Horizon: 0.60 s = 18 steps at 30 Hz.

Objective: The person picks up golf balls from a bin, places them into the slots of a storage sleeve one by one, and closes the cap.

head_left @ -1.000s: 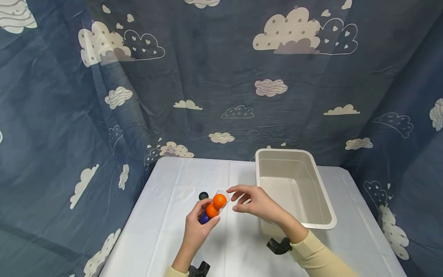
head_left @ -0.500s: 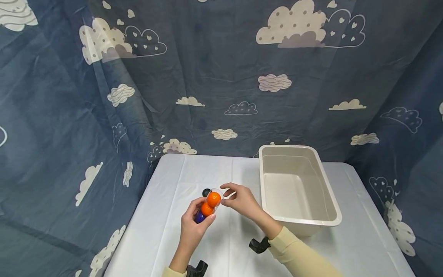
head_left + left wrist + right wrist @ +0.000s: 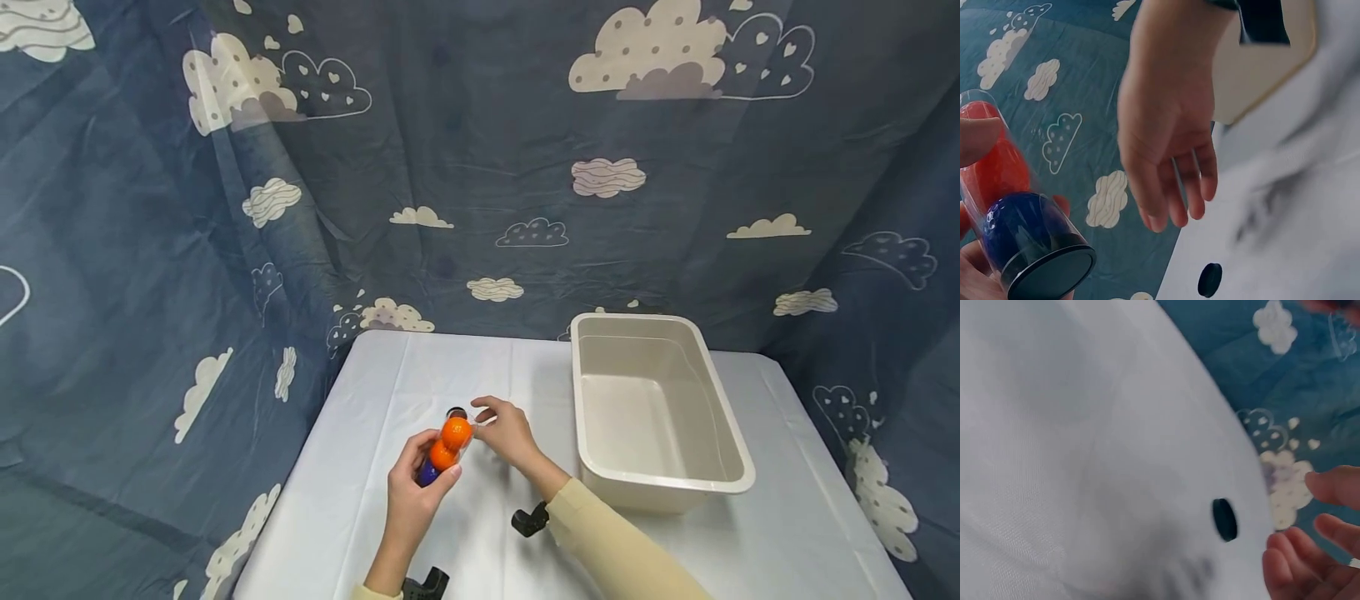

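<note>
My left hand (image 3: 412, 483) grips a clear tube (image 3: 1032, 169) with a dark cap (image 3: 1054, 272) on one end. Inside it, a dark blue ball (image 3: 1019, 225) sits against the cap, and two orange balls (image 3: 457, 433) follow in a row above it. The thumb lies across the tube near its far end. My right hand (image 3: 510, 435) hovers just right of that end, its fingers loosely bent and nothing between them in the left wrist view. On the white table lies a round black lid (image 3: 1225, 520), partly hidden behind the tube in the head view.
A deep beige bin (image 3: 663, 485) stands at the right of the white-clothed table (image 3: 360, 417). A dark blue curtain (image 3: 420, 108) with cloud prints surrounds the table at the back and sides. Black camera mounts (image 3: 529, 520) sit at the wrists.
My right hand has moved left and closer to the tube's far end. The left hand and tube have shifted slightly left, now overlapping the black lid in view. The head view has shifted slightly.
</note>
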Available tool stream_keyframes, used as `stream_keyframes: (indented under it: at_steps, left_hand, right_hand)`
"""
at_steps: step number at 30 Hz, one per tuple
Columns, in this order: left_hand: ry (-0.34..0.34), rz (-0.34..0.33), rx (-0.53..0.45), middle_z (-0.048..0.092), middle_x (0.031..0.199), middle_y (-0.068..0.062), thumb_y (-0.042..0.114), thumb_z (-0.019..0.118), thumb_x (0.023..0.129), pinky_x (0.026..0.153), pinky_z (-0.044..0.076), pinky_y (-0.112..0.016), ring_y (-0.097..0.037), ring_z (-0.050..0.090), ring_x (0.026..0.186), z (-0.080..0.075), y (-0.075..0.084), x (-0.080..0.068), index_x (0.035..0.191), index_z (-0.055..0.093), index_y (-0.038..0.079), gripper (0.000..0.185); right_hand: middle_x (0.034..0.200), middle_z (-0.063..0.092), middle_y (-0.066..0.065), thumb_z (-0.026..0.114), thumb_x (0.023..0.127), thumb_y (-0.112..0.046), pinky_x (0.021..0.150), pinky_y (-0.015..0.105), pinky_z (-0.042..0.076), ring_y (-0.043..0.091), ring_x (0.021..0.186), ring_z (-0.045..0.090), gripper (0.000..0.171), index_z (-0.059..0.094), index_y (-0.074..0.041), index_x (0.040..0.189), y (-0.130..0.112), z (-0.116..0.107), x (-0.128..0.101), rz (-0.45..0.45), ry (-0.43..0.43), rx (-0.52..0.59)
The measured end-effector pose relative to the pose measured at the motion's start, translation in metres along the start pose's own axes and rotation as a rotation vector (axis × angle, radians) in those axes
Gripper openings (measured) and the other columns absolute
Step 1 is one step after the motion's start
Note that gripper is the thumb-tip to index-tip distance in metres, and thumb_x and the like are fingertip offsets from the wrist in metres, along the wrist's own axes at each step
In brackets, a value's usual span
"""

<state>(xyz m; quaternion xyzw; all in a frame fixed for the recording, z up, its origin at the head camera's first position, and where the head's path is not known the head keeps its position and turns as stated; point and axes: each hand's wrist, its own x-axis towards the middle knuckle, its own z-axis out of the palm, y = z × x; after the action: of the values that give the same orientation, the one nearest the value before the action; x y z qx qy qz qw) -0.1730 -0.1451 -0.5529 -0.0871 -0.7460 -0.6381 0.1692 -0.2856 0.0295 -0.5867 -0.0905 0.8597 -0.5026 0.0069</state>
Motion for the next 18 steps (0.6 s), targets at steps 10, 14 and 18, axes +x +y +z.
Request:
stream_keyframes:
  at_steps: [10,14,18]
  left_hand:
    - [0.05,-0.036,-0.011,0.069,0.117,-0.009,-0.005,0.081,0.079,0.096,0.05,-0.03,-0.026,0.066,0.107,-0.008,0.027,0.002,0.124,0.061,0.003,0.05]
    - [0.057,-0.027,-0.023,0.069,0.117,-0.01,-0.005,0.08,0.079,0.097,0.049,-0.028,-0.025,0.066,0.107,-0.01,0.033,0.005,0.123,0.061,0.001,0.049]
    - [0.057,-0.035,-0.032,0.068,0.118,-0.01,-0.005,0.08,0.079,0.097,0.048,-0.026,-0.024,0.065,0.107,-0.009,0.032,0.006,0.123,0.061,0.001,0.048]
  right_hand:
    - [0.099,0.069,0.011,0.084,0.081,-0.019,0.064,0.033,0.052,0.017,0.073,0.061,0.049,0.068,-0.011,0.126,0.026,0.029,0.029,0.081,0.015,-0.064]
    - [0.087,0.065,0.005,0.084,0.08,-0.02,0.067,0.034,0.046,0.018,0.073,0.056,0.048,0.068,-0.009,0.124,0.031,0.039,0.037,0.075,0.028,-0.113]
    - [0.074,0.057,0.001,0.083,0.078,-0.019,0.058,0.031,0.038,0.016,0.063,0.048,0.047,0.07,-0.009,0.122,0.037,0.047,0.044,0.06,0.045,-0.156]
